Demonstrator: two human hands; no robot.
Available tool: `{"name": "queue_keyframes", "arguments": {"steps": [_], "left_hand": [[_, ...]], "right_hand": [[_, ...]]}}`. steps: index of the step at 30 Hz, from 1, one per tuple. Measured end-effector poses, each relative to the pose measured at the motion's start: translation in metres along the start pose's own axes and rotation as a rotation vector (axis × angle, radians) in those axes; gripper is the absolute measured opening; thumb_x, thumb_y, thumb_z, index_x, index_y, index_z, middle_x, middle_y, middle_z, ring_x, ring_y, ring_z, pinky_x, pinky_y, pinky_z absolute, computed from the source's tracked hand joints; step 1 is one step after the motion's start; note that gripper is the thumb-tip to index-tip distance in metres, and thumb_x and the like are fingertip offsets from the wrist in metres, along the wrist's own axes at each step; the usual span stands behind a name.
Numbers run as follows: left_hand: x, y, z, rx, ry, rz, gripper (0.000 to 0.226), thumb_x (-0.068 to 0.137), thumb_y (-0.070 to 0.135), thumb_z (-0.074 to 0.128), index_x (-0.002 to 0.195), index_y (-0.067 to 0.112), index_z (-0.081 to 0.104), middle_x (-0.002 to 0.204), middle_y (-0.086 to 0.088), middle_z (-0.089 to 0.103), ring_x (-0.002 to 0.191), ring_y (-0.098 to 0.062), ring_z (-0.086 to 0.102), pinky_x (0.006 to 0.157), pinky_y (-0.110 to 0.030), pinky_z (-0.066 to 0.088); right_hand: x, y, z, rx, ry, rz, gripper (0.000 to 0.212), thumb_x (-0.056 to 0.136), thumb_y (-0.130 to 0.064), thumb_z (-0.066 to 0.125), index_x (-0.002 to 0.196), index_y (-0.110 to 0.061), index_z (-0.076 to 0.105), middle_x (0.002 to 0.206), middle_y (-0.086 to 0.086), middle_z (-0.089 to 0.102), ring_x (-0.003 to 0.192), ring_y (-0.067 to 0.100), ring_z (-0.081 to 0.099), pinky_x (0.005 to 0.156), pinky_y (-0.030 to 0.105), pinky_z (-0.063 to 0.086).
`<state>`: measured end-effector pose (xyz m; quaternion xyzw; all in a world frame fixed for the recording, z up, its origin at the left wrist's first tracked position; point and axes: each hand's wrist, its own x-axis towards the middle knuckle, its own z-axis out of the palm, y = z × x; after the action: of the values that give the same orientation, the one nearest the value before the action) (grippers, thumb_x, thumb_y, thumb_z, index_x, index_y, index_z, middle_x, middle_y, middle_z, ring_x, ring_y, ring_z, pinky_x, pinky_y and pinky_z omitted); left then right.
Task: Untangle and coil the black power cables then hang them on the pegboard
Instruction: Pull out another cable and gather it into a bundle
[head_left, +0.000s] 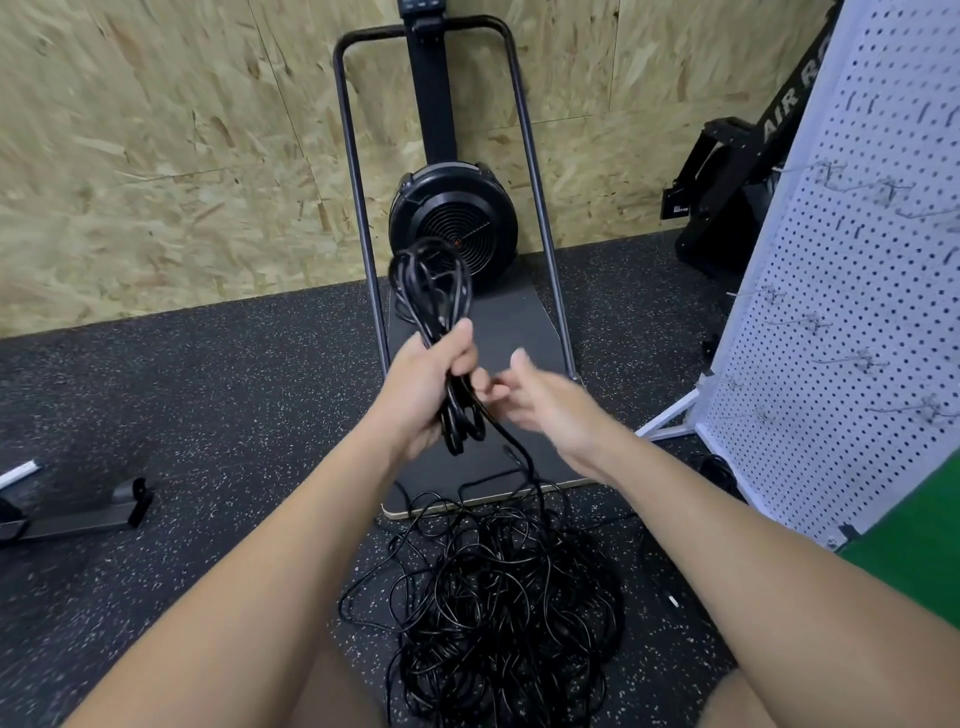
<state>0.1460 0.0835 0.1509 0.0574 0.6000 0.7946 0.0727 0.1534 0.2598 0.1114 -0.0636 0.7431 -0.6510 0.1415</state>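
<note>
We see 1 coil (431, 291) gripped in the left hand (421, 384); the right hand (540, 400), fingers loose, holds nothing. Below the coil, the tangled cable pile (488, 608) remains, and the pegboard (852, 322) hooks carry no cable.

Head view, looking forward-down, close over hands (467, 395).

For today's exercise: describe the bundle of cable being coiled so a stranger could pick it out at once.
Start at the round black fan against the chipboard wall. Just in front of it, the left hand grips a coiled cable bundle held up in the air. Unlike the tangled cable pile on the floor, its loops are gathered neatly.
</note>
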Motion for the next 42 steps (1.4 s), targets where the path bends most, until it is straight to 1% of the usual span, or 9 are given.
{"name": "queue_keyframes", "arguments": {"steps": [5,12,15,20,25,28,32,37,42], "left_hand": [[0.01,0.01,-0.025,-0.156,0.127,0.104,0.04,0.116,0.027,0.057,0.08,0.022,0.04,0.071,0.001,0.029,0.055,-0.013,0.027,0.052,-0.026,0.039],[0.016,0.022,-0.059,-0.351,0.289,0.202,0.037,0.114,0.033,0.061,0.082,0.023,0.045,0.074,0.005,0.03,0.06,-0.01,0.027,0.053,-0.023,0.036],[0.014,0.031,-0.066,-0.425,0.319,0.238,0.037,0.114,0.033,0.061,0.082,0.023,0.044,0.074,0.005,0.031,0.06,-0.009,0.028,0.054,-0.022,0.035],[0.01,0.034,-0.069,-0.364,0.425,0.279,0.038,0.115,0.031,0.059,0.081,0.022,0.044,0.073,0.004,0.034,0.059,-0.011,0.031,0.054,-0.024,0.037],[0.012,0.026,-0.072,0.123,0.619,0.245,0.029,0.103,0.034,0.067,0.092,0.012,0.05,0.068,-0.006,0.047,0.06,-0.022,0.046,0.059,-0.037,0.047],[0.011,0.012,-0.069,0.361,0.554,0.212,0.034,0.098,0.04,0.07,0.08,0.015,0.053,0.067,-0.008,0.052,0.062,-0.022,0.05,0.064,-0.04,0.045],[0.01,-0.001,-0.063,0.466,0.414,0.146,0.04,0.104,0.038,0.064,0.071,0.019,0.051,0.062,-0.007,0.052,0.058,-0.022,0.05,0.066,-0.041,0.045],[0.003,-0.009,-0.038,0.514,0.139,0.055,0.039,0.111,0.04,0.06,0.079,0.018,0.061,0.075,-0.008,0.065,0.071,-0.025,0.063,0.07,-0.04,0.046],[-0.008,-0.016,-0.004,0.428,-0.016,-0.082,0.031,0.116,0.034,0.056,0.097,0.011,0.062,0.081,-0.004,0.071,0.071,-0.021,0.061,0.063,-0.031,0.053]], "right_hand": [[-0.003,0.027,0.02,-0.147,-0.204,0.147,0.079,0.107,-0.081,0.022,0.136,-0.024,0.067,0.109,0.0,0.085,0.11,0.014,0.08,0.129,0.054,0.031],[-0.009,0.022,0.015,-0.203,-0.3,0.017,0.043,0.11,-0.057,0.06,0.128,-0.02,0.068,0.111,0.008,0.081,0.101,0.017,0.077,0.102,0.033,0.054],[-0.008,0.021,0.002,-0.324,-0.339,0.012,0.048,0.105,-0.061,0.066,0.111,-0.014,0.074,0.107,0.004,0.082,0.098,0.014,0.075,0.11,0.039,0.052],[-0.004,0.006,-0.027,-0.396,-0.229,0.051,0.027,0.108,-0.035,0.069,0.107,-0.01,0.079,0.103,0.0,0.084,0.107,0.023,0.077,0.108,0.038,0.05],[-0.002,-0.009,-0.049,-0.141,0.072,-0.132,0.018,0.107,-0.013,0.068,0.094,-0.006,0.079,0.08,0.004,0.072,0.075,0.021,0.063,0.085,0.037,0.053],[-0.003,-0.017,-0.049,-0.036,0.101,-0.24,0.023,0.11,-0.015,0.063,0.098,-0.002,0.078,0.074,0.002,0.06,0.07,0.019,0.049,0.073,0.04,0.047],[-0.017,-0.028,-0.044,-0.209,-0.077,-0.254,0.024,0.108,-0.027,0.066,0.092,-0.017,0.082,0.069,0.004,0.044,0.071,0.03,0.033,0.07,0.044,0.03],[-0.023,-0.032,-0.03,-0.447,-0.194,-0.269,0.022,0.102,-0.038,0.076,0.086,-0.025,0.085,0.065,0.011,0.062,0.057,0.02,0.043,0.059,0.034,0.035],[-0.018,-0.026,-0.015,-0.623,0.072,-0.29,0.03,0.093,-0.052,0.081,0.067,-0.037,0.077,0.061,-0.007,0.069,0.055,0.009,0.057,0.062,0.038,0.053]]}}
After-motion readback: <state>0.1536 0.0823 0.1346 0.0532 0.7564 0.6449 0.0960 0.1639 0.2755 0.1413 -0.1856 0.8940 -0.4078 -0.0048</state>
